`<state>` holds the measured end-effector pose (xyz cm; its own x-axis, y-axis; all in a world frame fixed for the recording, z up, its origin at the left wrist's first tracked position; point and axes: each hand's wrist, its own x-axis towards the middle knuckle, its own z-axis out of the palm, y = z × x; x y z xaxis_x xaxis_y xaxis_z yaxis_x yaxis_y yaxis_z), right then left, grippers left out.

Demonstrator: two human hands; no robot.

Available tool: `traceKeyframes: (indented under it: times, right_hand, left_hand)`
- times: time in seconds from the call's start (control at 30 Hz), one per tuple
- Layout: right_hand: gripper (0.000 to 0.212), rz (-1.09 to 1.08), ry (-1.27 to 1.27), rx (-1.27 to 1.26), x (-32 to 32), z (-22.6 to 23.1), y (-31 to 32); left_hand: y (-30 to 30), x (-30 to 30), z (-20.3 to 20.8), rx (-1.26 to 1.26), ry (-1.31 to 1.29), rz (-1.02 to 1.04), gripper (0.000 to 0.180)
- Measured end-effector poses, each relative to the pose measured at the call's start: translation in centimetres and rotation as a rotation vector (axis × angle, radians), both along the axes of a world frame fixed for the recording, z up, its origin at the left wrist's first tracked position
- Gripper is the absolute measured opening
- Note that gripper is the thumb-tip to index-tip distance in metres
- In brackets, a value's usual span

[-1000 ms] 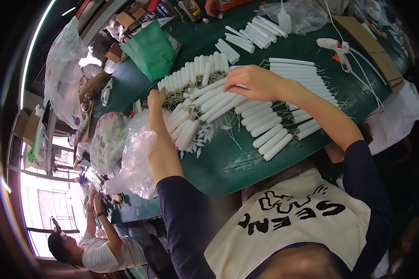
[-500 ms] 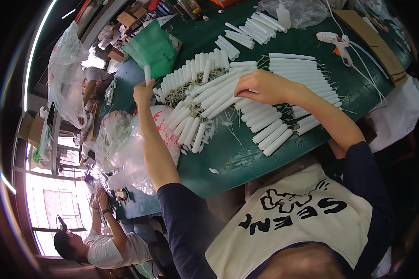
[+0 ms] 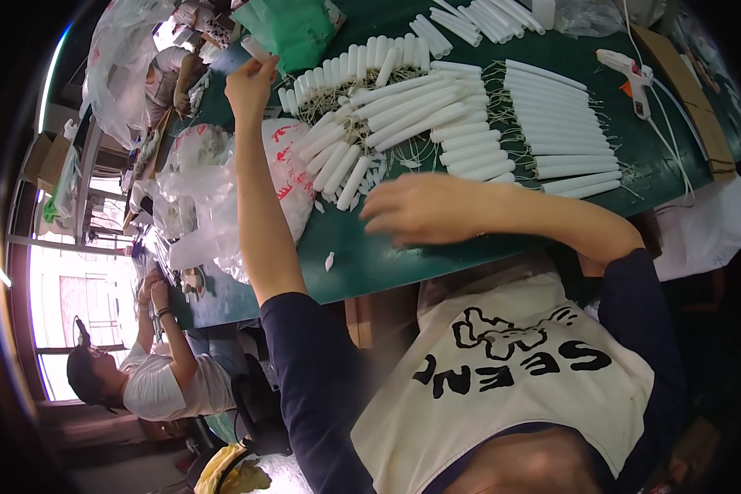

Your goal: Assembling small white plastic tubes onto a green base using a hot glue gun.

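My left hand point(image 3: 251, 86) is closed around the lower end of a short white tube point(image 3: 257, 49), raised beside a green plastic bag point(image 3: 284, 33). My right hand point(image 3: 416, 210) hovers over the table's near part, somewhat blurred, fingers loosely stretched and nothing seen in them. Beyond it lies a heap of long white tubes point(image 3: 416, 111) with thin pale wires at their ends. Farther off, a row of white tubes point(image 3: 358, 62) stands close together. Small white pointed pieces point(image 3: 375, 177) lie beside the heap, and a single white piece point(image 3: 329, 261) lies nearer me.
More tubes point(image 3: 560, 123) lie in rows on the green table point(image 3: 436, 267). A glue gun point(image 3: 630, 78) with a cord rests at the right, near cardboard point(image 3: 683, 90). Clear plastic bags point(image 3: 198, 189) crowd the left. Another person point(image 3: 165, 370) works at the left.
My right hand has left the tube heap and come toward the table's near edge. My left hand still holds its tube, now tilted. The whole view has shifted.
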<state>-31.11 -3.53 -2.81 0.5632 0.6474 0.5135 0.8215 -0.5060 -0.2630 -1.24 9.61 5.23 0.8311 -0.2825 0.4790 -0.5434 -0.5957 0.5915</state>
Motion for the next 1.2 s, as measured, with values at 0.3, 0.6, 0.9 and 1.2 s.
traceKeyframes:
  times: [0.3,0.6,0.9,1.2]
  right_hand:
    - [0.07,0.034,0.025,-0.203,3.1,-4.4,11.0]
    - [0.091,-0.1,0.235,-0.377,5.6,-6.0,12.3]
    - [0.087,-0.061,0.089,-0.27,6.4,-6.0,12.8]
    - [0.09,-0.212,0.081,-0.423,6.0,-5.9,11.3]
  left_hand:
    - [0.5,-2.1,0.5,-0.108,0.127,-0.223,0.033]
    - [2.6,-1.7,0.4,-0.152,0.168,-0.227,0.032]
    - [2.4,-1.0,0.3,-0.283,0.11,-0.243,0.03]
    - [2.3,-1.0,0.5,-0.326,0.109,-0.222,0.028]
